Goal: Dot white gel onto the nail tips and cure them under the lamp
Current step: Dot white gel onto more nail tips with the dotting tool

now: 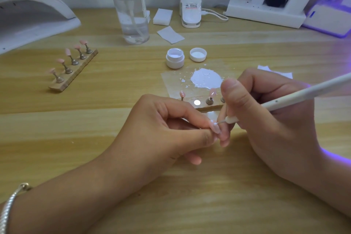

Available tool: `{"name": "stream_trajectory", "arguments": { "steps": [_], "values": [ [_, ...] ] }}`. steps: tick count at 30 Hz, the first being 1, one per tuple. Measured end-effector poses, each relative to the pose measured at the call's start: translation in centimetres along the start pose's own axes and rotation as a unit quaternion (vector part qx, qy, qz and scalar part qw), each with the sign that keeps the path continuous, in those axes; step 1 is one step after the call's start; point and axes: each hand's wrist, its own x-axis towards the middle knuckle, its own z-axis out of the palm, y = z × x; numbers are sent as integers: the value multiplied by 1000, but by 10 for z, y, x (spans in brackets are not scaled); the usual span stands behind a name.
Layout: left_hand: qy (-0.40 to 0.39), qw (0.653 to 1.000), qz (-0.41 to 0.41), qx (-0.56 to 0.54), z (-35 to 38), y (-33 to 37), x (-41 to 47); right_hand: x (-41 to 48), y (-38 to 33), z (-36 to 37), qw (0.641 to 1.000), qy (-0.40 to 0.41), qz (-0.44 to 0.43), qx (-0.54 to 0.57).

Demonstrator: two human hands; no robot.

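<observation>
Pink nail tip pinched in left hand; right hand grips dotting pen, point touching tip, near centre.

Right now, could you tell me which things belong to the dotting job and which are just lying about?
Job: left hand, nail tip, right hand, dotting tool, gel puddle, gel jar, dome lamp.
Lying about: pump bottle, power strip, paper wipe.

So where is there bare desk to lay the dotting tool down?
Bare wood: between the five-nail stand and the gel jar; also the near desk below the left hand and right hand. Crowded: just behind them, where jar, lid, gel palette and second stand cluster.
</observation>
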Motion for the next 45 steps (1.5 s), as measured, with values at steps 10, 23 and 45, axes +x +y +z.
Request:
{"name": "stream_trajectory", "arguments": {
  "steps": [10,23,45],
  "values": [
    [-3,1000,6,0,0,-2,0,0,0,0,1000,1,3,14],
    [4,1000,11,0,0,-3,1,0,1,-1,1000,-1,12,22],
    [41,999,-17,-9,2,-2,0,67,-3,-43,993,21,41,-109]
  ]
}}
